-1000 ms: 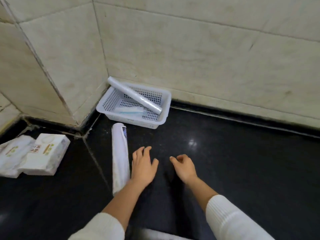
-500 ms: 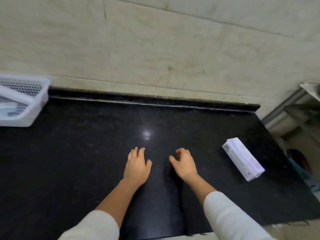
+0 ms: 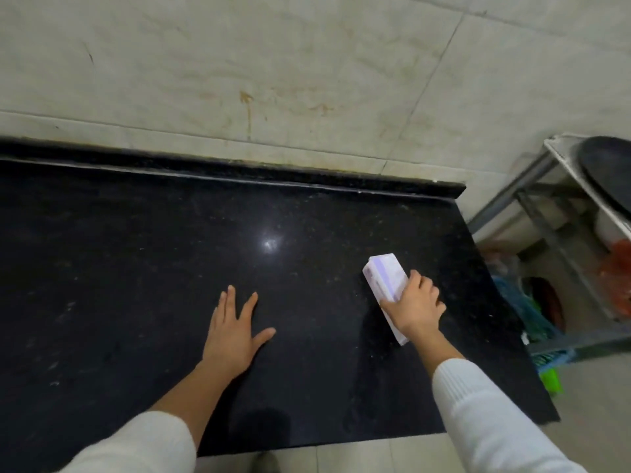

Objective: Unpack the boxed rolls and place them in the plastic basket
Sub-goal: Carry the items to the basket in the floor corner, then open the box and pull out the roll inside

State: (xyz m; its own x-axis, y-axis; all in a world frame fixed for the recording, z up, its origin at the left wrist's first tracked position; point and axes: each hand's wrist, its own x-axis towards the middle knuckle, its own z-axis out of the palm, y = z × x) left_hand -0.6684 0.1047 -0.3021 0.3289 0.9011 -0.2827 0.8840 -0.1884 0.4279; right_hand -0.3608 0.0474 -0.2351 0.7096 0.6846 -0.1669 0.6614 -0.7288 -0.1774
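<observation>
A long white and purple box (image 3: 384, 276) lies on the black countertop (image 3: 136, 268) at the right. My right hand (image 3: 415, 303) is closed around the box's near half, fingers over its top and thumb on the left side. The box's near end pokes out below the hand. My left hand (image 3: 234, 331) rests flat on the counter at the middle, fingers spread, holding nothing. The plastic basket is out of the frame.
The counter ends at the right (image 3: 495, 302) and at the front (image 3: 307, 448). A tiled wall (image 3: 273, 80) rises behind it. Beyond the right edge stands a metal rack (image 3: 560, 240) with a dark pan (image 3: 607, 172) on top and bags below.
The view has swung right, and the basket has left the frame. My right hand moved right and closed on the box. My left hand has spread flat on the counter.
</observation>
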